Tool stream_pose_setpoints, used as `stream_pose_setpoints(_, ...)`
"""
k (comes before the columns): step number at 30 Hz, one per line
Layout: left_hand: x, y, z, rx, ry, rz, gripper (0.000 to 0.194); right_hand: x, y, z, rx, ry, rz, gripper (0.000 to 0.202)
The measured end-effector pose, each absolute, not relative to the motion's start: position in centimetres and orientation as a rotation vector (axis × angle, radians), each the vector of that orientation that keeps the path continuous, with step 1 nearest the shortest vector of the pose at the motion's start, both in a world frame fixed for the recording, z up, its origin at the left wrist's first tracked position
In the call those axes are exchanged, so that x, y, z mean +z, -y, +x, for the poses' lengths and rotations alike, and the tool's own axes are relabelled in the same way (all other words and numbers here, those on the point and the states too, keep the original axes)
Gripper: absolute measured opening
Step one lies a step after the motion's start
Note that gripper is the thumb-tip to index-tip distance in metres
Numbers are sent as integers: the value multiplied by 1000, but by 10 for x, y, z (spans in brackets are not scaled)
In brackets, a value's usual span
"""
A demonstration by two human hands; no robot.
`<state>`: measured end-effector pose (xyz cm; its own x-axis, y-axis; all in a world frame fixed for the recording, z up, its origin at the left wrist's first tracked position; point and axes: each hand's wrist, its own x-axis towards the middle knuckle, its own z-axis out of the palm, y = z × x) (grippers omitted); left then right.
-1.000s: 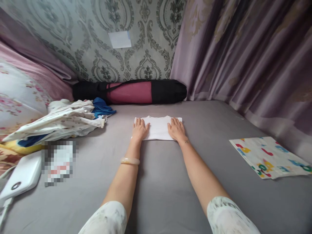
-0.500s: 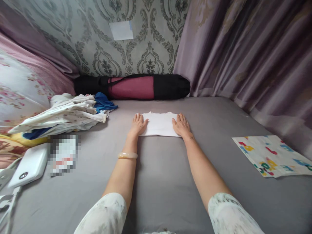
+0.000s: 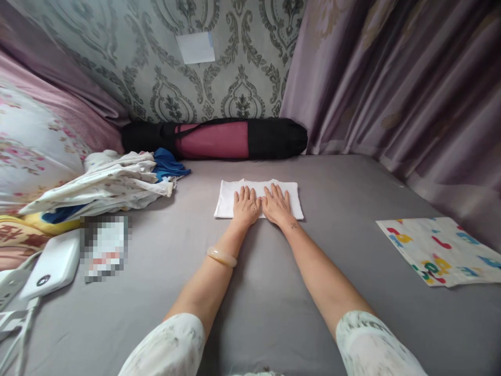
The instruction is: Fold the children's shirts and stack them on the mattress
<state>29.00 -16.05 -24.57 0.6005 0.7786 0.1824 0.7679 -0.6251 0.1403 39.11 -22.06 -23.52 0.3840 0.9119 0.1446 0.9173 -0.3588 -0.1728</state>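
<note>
A white folded cloth [image 3: 226, 201] lies flat on the grey sheet [image 3: 250, 292], its long side running left to right. My left hand [image 3: 247, 205] rests palm down on it, just left of its middle, fingers spread. Beside it my right hand [image 3: 277, 204] also lies flat on the cloth, fingers apart and pointing away from me. The two thumbs nearly meet. Both ends of the cloth show outside my hands, while its middle is partly hidden under them.
Rumpled clothes [image 3: 117, 177] lie at the left, near a white power bank [image 3: 55, 263] with a cable and a pixelated item [image 3: 105, 248]. A black and red bag [image 3: 213, 140] lies along the wall. A folded letter-print cloth [image 3: 438, 250] is at the right.
Both hands have moved inward from the two ends of the white cloth to its middle, uncovering the ends. The view has shifted slightly.
</note>
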Motion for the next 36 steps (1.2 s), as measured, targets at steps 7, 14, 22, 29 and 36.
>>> stream_pose_setpoints(7,-247,160,289,382,-1350,2773,60,-236,222,391,-45,1621,-2421,53)
stream_pose_setpoints(14,-237,151,285,419,-1375,2774,61,-224,223,404,-26,1563,-2422,55)
stream_pose_setpoints(22,-236,120,259,304,-1661,2546,65,-236,225,434,-3,1378,-2559,60)
stream_pose_setpoints(29,-237,120,258,235,-1644,2509,68,-240,226,434,-2,1383,-2566,60)
stream_pose_setpoints(36,-229,127,264,348,-1573,2657,64,-227,225,424,-70,1465,-2495,57)
